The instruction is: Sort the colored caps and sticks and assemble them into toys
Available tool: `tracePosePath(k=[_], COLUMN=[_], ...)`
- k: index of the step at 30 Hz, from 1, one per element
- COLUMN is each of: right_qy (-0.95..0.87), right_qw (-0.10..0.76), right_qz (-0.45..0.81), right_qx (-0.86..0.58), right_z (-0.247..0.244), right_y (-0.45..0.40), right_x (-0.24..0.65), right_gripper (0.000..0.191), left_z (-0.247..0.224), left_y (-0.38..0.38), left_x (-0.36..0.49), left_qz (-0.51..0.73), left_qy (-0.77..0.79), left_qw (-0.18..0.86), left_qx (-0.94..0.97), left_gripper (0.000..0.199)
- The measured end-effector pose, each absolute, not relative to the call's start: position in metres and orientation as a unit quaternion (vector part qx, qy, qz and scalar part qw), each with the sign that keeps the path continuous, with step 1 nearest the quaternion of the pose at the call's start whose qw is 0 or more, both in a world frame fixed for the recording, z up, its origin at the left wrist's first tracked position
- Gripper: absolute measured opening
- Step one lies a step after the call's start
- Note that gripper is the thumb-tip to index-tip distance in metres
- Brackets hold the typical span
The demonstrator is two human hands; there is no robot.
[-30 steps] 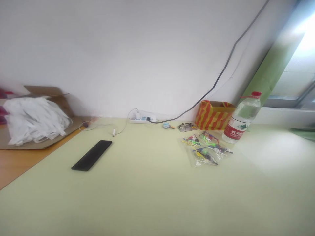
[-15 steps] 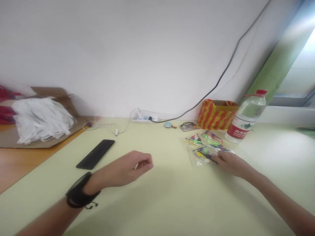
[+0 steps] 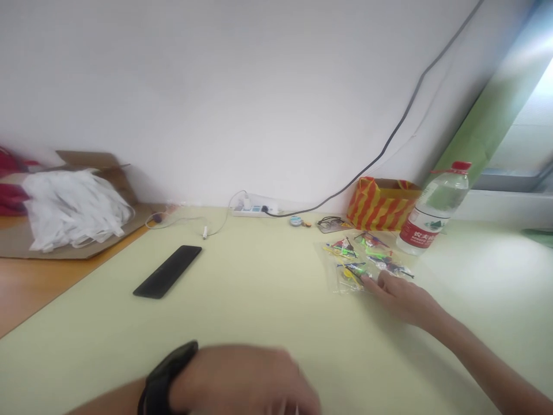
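A person's bare right hand (image 3: pixel 404 297) reaches across a smooth pale-green surface (image 3: pixel 259 305) to a cluster of clear plastic packets (image 3: pixel 356 271) filled with thin multicoloured pieces, its grip partly curled and one fingertip at the near edge of the closest packet; whether that grip has hold of the plastic cannot be told. The packets lie flat, right of centre, just in front of a red-and-yellow striped bag (image 3: pixel 380 204) and beside a large clear plastic bottle (image 3: pixel 432 210) with a red cap and a red-and-white label. In the foreground, the left hand (image 3: pixel 248 377), blurred and cut off by the lower edge of the view, bends inward above a black band (image 3: pixel 162 380) on its wrist; its fingertips are hidden, so how far its grip is closed and what it may hold cannot be told. A flat black rectangular slab (image 3: pixel 168 272) lies left of centre. Along the white wall stand a white power strip (image 3: pixel 246 211) with a dark-grey cable (image 3: pixel 384 144) plugged in and, near it, a small round blue-and-white item (image 3: pixel 296 221). At far left, white strips (image 3: pixel 78 210) heap on brown cardboard (image 3: pixel 90 160).
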State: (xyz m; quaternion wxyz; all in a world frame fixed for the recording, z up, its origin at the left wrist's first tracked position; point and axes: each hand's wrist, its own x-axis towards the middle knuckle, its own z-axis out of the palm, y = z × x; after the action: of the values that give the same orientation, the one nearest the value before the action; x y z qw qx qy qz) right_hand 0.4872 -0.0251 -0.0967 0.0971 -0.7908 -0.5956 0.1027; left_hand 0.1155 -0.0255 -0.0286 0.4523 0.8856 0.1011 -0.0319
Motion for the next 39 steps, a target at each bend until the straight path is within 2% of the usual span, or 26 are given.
tracePosePath(k=[3,6,11,17,24,29,32,35,39], right_qy=[-0.572,-0.569,-0.592,-0.673,-0.744,-0.763,-0.74,-0.719,-0.717], right_qw=[0.072,0.06,0.095,0.157,0.218,0.289,0.324,0.373,0.429], right_qz=[0.059,0.057,0.141,0.231,0.245,0.199,0.247,0.298,0.288], right_qx=[-0.815,-0.818,-0.788,-0.685,-0.582,-0.542,-0.535,-0.505,-0.468], right_z=[-0.096,-0.094,-0.09,-0.079,-0.037,0.012,0.035,0.042,0.032], right_y=[-0.018,-0.008,-0.003,0.0,0.051,0.097,0.115,0.126,0.136], right_x=[0.479,0.479,0.487,0.463,0.393,0.369,0.368,0.37,0.364], right_gripper=[0.056,0.054,0.053,0.049,0.028,0.026,0.024,0.028,0.027], left_z=[-0.022,-0.042,-0.087,-0.102,-0.101,-0.098,-0.096,-0.094,-0.089], left_y=[0.017,0.059,0.1,0.114,0.128,0.137,0.143,0.149,0.154], left_x=[0.124,0.125,0.115,0.126,0.141,0.122,0.11,0.103,0.101], left_qz=[0.074,0.133,0.21,0.271,0.311,0.301,0.269,0.288,0.347], left_qy=[0.188,0.278,0.328,0.343,0.31,0.324,0.342,0.356,0.344], left_qw=[0.443,0.445,0.388,0.4,0.519,0.57,0.548,0.499,0.493], left_qx=[0.873,0.841,0.836,0.805,0.733,0.692,0.714,0.736,0.72], left_gripper=[0.024,0.029,0.031,0.033,0.046,0.07,0.058,0.045,0.054])
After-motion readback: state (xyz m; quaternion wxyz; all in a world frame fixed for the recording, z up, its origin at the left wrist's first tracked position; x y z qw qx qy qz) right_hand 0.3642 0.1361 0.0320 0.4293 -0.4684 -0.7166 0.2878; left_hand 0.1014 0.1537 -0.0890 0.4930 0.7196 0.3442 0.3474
